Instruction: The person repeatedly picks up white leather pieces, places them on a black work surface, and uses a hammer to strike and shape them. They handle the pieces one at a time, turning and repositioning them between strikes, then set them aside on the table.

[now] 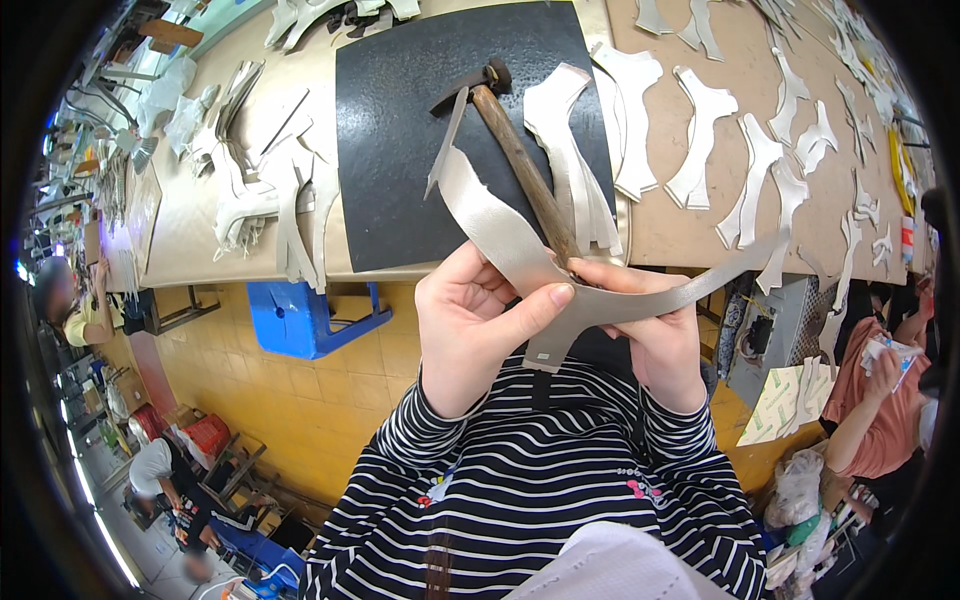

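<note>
Far left, beyond the counter (200, 240), a seated person (70, 300) in a yellow top was at work; lower down another person (165, 475) bent over red crates. A blue plastic stool (300, 315) stood on the yellow tiled floor (300, 400) under the counter's edge. On the counter's left part lay a loose heap of pale cut pieces (250, 190).

Centre: a black mat (400, 120) lay on the counter, with a wooden-handled hammer (520, 160) across it, head toward the far side, handle running down toward the hands. Pale cut pieces (570, 140) lay overlapping just right of the handle.

The left hand (470, 330) gripped a long, curved silver-grey cut piece (500, 230) held up in front of the striped sweater, above the counter's near edge. Thumb lay flat across the front of the piece, fingers curled behind, pinching it. The piece swept up left to a pointed end over the mat and out right in a long strip.

The right hand (650, 330) pinched the same piece just beside the left, fingers folded over its upper edge.

Right: rows of similar cut pieces (740, 150) lay spread over the tan counter. Far right, a person in a salmon top (880, 400) held something pale.
</note>
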Available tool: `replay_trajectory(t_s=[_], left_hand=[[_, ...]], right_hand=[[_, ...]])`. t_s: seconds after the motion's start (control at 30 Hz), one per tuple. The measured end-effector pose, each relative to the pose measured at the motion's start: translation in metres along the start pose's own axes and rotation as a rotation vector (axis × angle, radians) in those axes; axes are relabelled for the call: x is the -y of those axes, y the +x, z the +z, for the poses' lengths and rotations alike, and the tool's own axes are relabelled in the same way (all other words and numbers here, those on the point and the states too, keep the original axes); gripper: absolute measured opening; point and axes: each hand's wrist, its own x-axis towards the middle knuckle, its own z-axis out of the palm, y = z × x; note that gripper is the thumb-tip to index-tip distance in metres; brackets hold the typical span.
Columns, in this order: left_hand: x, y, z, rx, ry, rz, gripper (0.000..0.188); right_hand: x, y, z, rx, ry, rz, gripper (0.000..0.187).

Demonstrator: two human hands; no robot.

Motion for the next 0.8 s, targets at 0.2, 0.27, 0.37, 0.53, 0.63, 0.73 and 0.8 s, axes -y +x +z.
replay_trajectory(t_s=[0.2,0.27,0.37,0.53,0.63,0.73,0.8], left_hand=[[-0.001,-0.001,0.000,0.017,0.016,-0.010,0.035],[0.000,-0.001,0.001,0.008,0.062,-0.005,0.035],[0.001,-0.001,0.000,-0.005,0.076,0.010,0.034],[0.002,0.000,0.000,-0.005,0.100,0.024,0.033],[0.003,0.000,0.001,-0.013,0.118,0.037,0.032],[0.004,-0.001,0.001,-0.017,0.120,0.052,0.032],[0.004,-0.001,0.002,-0.016,0.090,0.059,0.032]], right_hand=[[0.002,0.001,-0.013,0.116,-0.079,0.031,0.033],[0.000,0.001,-0.014,0.119,-0.043,0.023,0.033],[-0.004,-0.001,-0.012,0.096,-0.058,0.006,0.032],[-0.006,-0.002,-0.011,0.103,-0.129,-0.028,0.030],[-0.006,-0.002,-0.010,0.095,-0.095,-0.027,0.030],[-0.007,-0.003,-0.008,0.072,-0.068,-0.030,0.029],[-0.007,-0.004,-0.007,0.058,-0.046,-0.041,0.029]])
